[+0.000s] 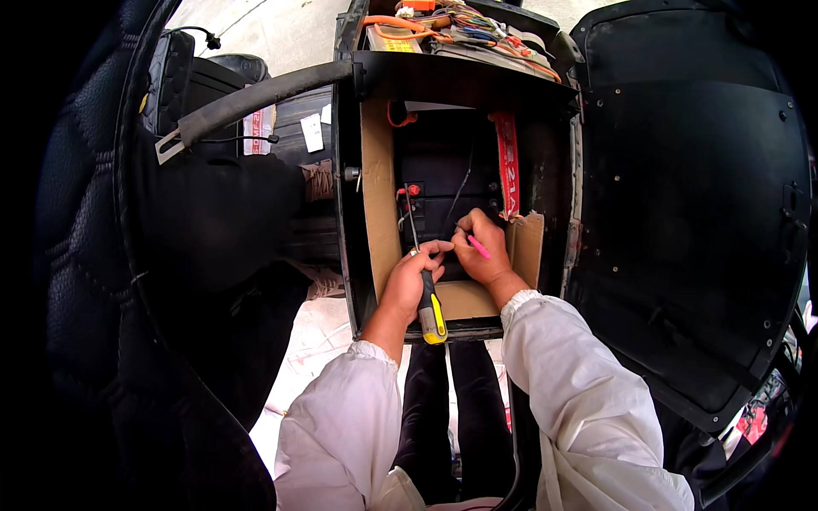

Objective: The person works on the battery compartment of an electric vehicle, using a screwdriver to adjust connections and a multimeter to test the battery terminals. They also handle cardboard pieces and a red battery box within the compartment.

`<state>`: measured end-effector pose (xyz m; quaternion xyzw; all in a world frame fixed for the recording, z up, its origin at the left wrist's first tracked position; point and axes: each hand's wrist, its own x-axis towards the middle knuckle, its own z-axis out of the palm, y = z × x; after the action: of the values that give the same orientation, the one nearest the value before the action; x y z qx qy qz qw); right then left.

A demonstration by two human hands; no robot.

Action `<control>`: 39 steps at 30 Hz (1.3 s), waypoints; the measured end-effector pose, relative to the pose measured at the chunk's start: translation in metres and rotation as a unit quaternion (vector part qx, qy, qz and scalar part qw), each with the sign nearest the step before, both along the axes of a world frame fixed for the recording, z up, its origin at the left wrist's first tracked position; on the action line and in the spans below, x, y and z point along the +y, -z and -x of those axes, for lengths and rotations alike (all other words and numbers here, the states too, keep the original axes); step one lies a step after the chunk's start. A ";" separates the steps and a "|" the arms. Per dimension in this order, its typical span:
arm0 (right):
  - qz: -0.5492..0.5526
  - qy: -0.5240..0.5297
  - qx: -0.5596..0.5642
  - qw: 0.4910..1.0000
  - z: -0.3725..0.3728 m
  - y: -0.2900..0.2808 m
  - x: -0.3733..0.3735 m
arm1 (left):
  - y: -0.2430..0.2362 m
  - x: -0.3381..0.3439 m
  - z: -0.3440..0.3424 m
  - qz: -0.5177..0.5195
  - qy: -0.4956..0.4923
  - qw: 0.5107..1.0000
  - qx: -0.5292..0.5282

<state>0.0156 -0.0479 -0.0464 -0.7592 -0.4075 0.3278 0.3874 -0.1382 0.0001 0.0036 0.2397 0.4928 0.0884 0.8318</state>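
Observation:
My left hand point(404, 288) is closed around a screwdriver point(433, 317) with a yellow, grey and black handle. Its thin shaft points up and away, close to a red-capped terminal point(412, 190) on the black battery-like block point(430, 162) in the box. Beside it my right hand point(487, 247) is pinched, and a slim pink piece point(479, 247) pokes out of it; the rest of that piece is hidden. From near the right fingertips a thin black wire point(462, 189) runs up over the block. The fingertips of both hands almost meet.
Cardboard point(377, 196) lines the black box, with a red printed strap point(507, 166) at the right. Bundled wires point(477, 30) lie beyond its far wall. A black lid point(682, 221) stands open on the right; a padded black seat point(85, 255) and a bar point(264, 98) are left.

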 end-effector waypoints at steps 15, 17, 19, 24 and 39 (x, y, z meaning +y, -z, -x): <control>-0.030 0.004 -0.031 0.999 -0.002 0.009 0.001 | 0.004 -0.006 -0.002 -0.092 -0.021 0.995 -0.014; -0.044 0.012 -0.022 0.999 -0.003 0.012 0.000 | 0.004 -0.008 -0.005 -0.099 -0.032 0.995 -0.011; -0.048 0.013 -0.012 0.999 -0.004 0.014 0.000 | 0.004 -0.008 -0.005 -0.094 -0.030 0.995 -0.012; -0.045 -0.006 -0.011 0.999 -0.005 0.008 0.001 | 0.006 -0.006 -0.001 -0.085 -0.015 0.996 -0.016; -0.043 -0.047 -0.058 0.996 -0.008 0.005 -0.001 | 0.005 -0.006 -0.002 -0.084 -0.023 0.996 -0.011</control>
<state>0.0239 -0.0492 -0.0516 -0.7396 -0.4782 0.2829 0.3799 -0.1366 -0.0058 -0.0018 0.2961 0.4796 0.1517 0.8119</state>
